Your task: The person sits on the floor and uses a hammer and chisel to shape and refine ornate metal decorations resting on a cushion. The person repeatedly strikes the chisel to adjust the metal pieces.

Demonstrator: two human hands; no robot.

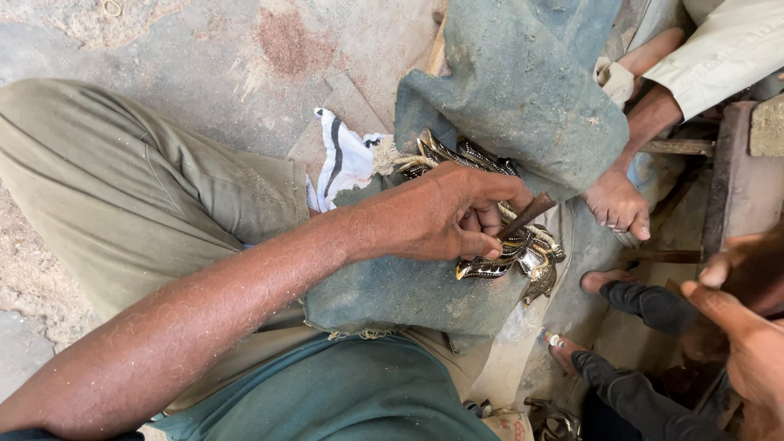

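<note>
Olive cloth of the trouser leg [139,196] fills the nine o'clock side, with sawdust-strewn floor [245,57] open above it toward eleven o'clock, the widest free ground in sight. A forearm runs from seven o'clock up to the centre, ending in the left hand [445,216], which is clenched around a dark wooden-handled tool [527,215] whose tip pokes out toward two o'clock. Just under that fist lies a shiny brass ornament [523,261], scrolled and bird-shaped, resting on a dusty blue-green cloth [506,90] that drapes over the lap and folds upward to twelve o'clock; more brass curls show at the cloth's edge above the knuckles. A white rag with black stripes [339,159] peeks out at the cloth's left edge. Room is tight on the three o'clock side: another person's bare foot [616,204] stands just beside the ornament, and dark-sleeved limbs [645,306] crowd in at four o'clock. The right hand [747,335] enters at the four o'clock edge, fingers curled, thumb out; whether it grips anything I cannot tell. A wooden block [739,184] borders it at three o'clock.
</note>
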